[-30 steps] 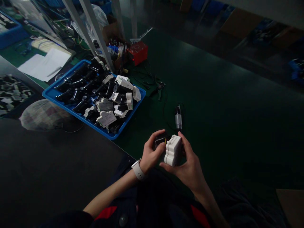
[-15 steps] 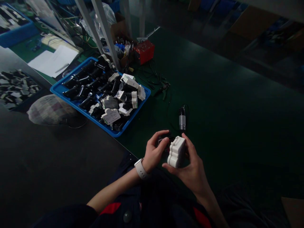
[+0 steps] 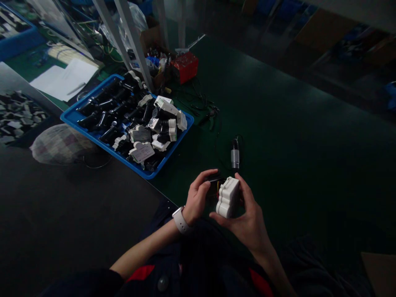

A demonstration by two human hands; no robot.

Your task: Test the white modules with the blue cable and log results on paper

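Observation:
My right hand (image 3: pixel 247 218) is wrapped round a white ribbed plastic housing (image 3: pixel 228 196), held just above the near edge of the green table (image 3: pixel 293 136). My left hand (image 3: pixel 198 198), with a white watch on its wrist, pinches a small dark part (image 3: pixel 213 181) pressed against the housing's left side. Little of the dark part shows between the fingers. Just beyond the hands a small silver-and-black cylinder (image 3: pixel 235 154) with a thin cable lies on the table.
A blue tray (image 3: pixel 93 138) of several black and white parts sits to the upper left. Behind it stand a red box (image 3: pixel 185 66), tangled wires and slanted metal posts (image 3: pixel 136 45). A checked cloth bundle (image 3: pixel 58 142) lies left of the tray.
The hands keep the same grip on the white housing and the dark part. Only the view has shifted slightly.

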